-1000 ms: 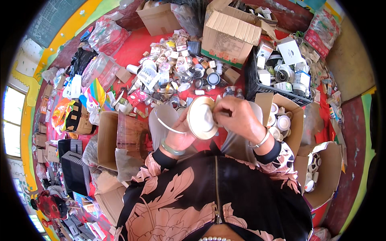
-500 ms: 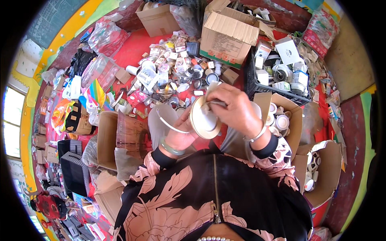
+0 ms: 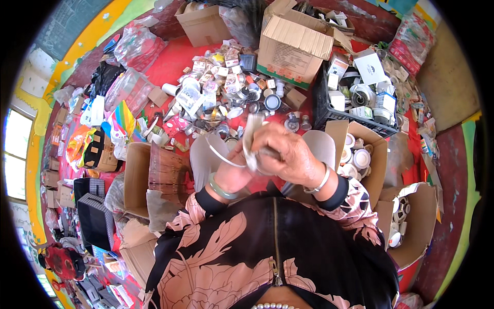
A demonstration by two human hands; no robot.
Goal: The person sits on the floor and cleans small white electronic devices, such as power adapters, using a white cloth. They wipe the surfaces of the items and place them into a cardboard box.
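My left hand point(image 3: 234, 172) holds a round downlight point(image 3: 249, 143) with a white face and a beige rim, now turned nearly edge-on and smeared by motion. A thin curved white strip point(image 3: 222, 156), like a cable or a ring, arcs out on the left of that hand. On the other side of the downlight, my right hand point(image 3: 285, 153) is closed with its fingers pressed together. A pale cloth point(image 3: 255, 121) sticks up above its fingertips, against the downlight. The fingers of my left hand are partly hidden behind the downlight.
Beside my right knee an open carton point(image 3: 378, 170) holds round white lights; another carton point(image 3: 417, 221) with similar lights stands nearer. A black crate point(image 3: 329, 116) full of lamps is beyond. Ahead lies a heap of small boxes and fittings point(image 3: 221, 87). A cardboard box point(image 3: 136, 177) stands left.
The downlight has turned from showing its face to nearly edge-on. My right hand has moved down and slightly left, the cloth with it.
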